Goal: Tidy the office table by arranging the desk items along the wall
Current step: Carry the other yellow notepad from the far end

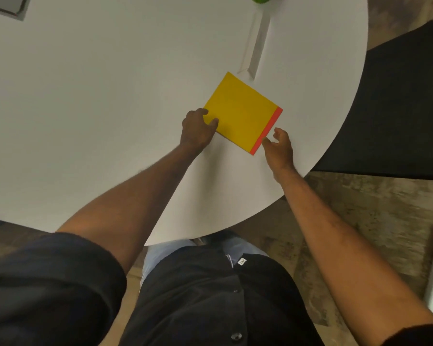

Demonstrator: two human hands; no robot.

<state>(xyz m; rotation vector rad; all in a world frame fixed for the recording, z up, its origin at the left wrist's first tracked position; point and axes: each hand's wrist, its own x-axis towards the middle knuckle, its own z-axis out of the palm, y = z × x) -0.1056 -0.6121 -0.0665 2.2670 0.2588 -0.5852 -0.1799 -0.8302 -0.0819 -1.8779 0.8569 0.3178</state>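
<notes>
Yellow notebook (241, 111), orange-red spine; white table (110, 96).

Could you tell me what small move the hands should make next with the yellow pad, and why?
Probably close the right hand on the yellow pad's red edge: the left hand already pinches the near-left corner, while the right hand sits open beside it, and the pad lies flat on the white table.

An office: a round white table (110, 108), a yellow notepad (243, 113) at centre (red-edged), patterned carpet (373, 221) at 4 o'clock.
</notes>
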